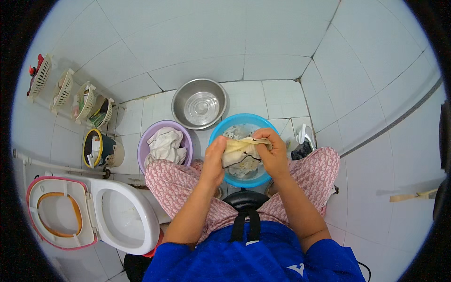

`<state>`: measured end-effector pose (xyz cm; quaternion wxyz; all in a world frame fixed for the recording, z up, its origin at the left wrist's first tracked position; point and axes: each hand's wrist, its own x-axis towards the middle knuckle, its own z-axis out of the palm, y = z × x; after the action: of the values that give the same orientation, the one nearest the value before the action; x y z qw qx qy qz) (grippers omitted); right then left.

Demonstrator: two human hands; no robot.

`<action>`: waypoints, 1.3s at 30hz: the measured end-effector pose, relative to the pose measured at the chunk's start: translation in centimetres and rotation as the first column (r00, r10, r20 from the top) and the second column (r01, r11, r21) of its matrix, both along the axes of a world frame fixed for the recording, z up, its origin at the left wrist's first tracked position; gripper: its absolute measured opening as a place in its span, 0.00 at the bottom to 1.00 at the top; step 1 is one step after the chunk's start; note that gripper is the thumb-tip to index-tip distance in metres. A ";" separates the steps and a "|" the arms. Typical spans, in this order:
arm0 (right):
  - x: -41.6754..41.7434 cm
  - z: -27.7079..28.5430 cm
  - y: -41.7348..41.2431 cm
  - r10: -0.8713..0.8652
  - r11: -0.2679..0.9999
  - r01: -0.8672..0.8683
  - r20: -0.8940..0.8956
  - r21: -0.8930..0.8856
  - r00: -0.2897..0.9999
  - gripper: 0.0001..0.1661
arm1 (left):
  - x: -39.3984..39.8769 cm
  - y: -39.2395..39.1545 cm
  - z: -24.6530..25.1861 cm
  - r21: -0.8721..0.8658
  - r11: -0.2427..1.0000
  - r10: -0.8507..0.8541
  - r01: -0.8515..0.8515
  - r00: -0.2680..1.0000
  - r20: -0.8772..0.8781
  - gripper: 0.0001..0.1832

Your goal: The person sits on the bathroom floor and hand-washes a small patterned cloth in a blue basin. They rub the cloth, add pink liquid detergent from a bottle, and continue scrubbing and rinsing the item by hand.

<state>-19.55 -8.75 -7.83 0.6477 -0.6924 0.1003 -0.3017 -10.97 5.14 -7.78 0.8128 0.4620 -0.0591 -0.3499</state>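
Note:
Both hands grip a pale yellow cloth [241,149] with small dark marks, stretched between them above a blue plastic basin [243,184]. My left hand [214,157] has hold of its left side, and my right hand [273,151] pinches its right side. Under the cloth, the basin holds water and wet, light-coloured fabric [243,168], partly hidden by the hands. To the left, a purple basin [141,152] holds a bunched white cloth [166,145]. An empty metal basin [200,103] stands behind, near the wall.
At left are a toilet [124,215] with its lid raised, a yellow-rimmed bin [92,148] and wall baskets [83,104] of bottles. A bottle with a white pump [301,134] and a dark item [301,151] lie beyond my right knee. Tiled walls surround the floor.

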 end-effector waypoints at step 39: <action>0.4 -8.1 6.3 -0.243 0.860 0.116 -0.199 -0.498 0.950 0.20 | -2.5 -2.4 -12.3 -0.011 0.997 -0.078 0.079 0.926 -0.369 0.17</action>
<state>-19.18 -2.40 -15.98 0.4063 -0.8515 0.1691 -0.2851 -13.47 2.71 -20.06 0.7939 0.3867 0.0771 -0.4630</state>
